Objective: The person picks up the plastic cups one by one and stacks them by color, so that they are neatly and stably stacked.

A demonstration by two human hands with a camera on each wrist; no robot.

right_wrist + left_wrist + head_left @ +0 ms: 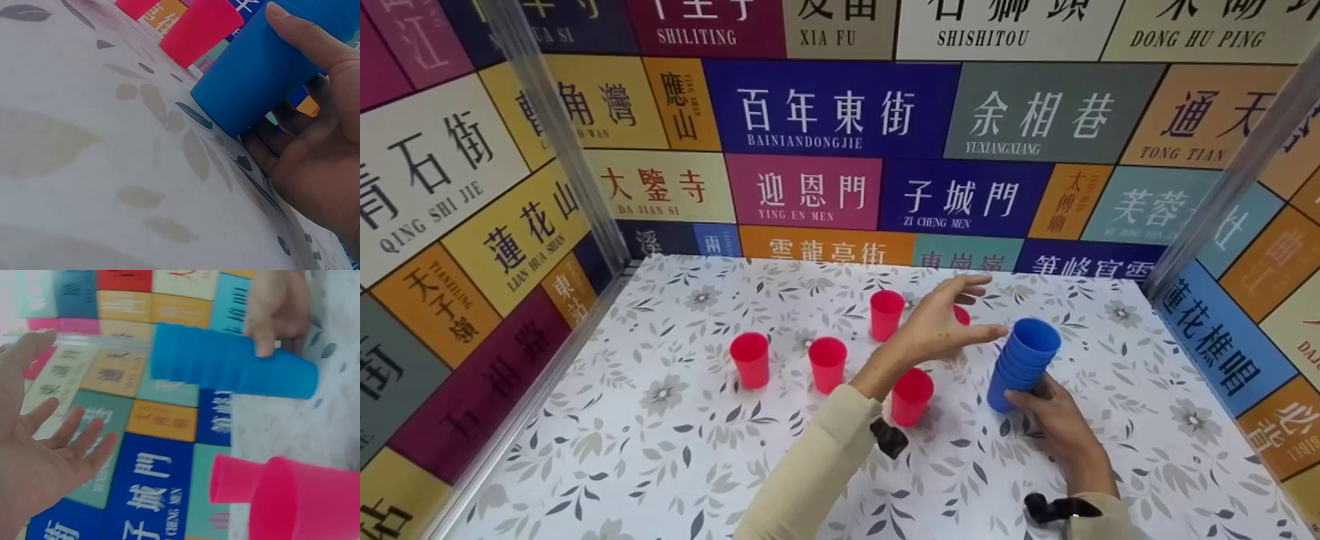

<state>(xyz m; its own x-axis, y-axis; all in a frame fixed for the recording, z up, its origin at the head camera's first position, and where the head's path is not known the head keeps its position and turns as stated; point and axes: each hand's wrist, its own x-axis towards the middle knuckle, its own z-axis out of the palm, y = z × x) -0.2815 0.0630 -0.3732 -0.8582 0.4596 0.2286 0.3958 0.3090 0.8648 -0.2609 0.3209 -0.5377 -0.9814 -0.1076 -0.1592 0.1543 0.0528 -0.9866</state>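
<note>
A nested stack of blue plastic cups (1020, 367) stands on the table at the right, leaning slightly in the head view. My right hand (1061, 416) grips its lower part, with the thumb (309, 36) across the near side and the fingers behind. Left of the stack's rim, my left hand (934, 322) hovers with fingers spread and nothing in it; the left wrist view shows its bare palm (39, 455). Beneath and around that hand stand several red cups, one (913, 399) just below the wrist and another (962, 315) mostly hidden behind the fingers.
Other red cups stand mouth up to the left: one (750, 364) farthest left, one (828, 366) beside it, and one (886, 315) farther back. A floral cloth (682, 450) covers the table. Walls with coloured sign panels (832, 112) and clear corner posts (577, 150) enclose it.
</note>
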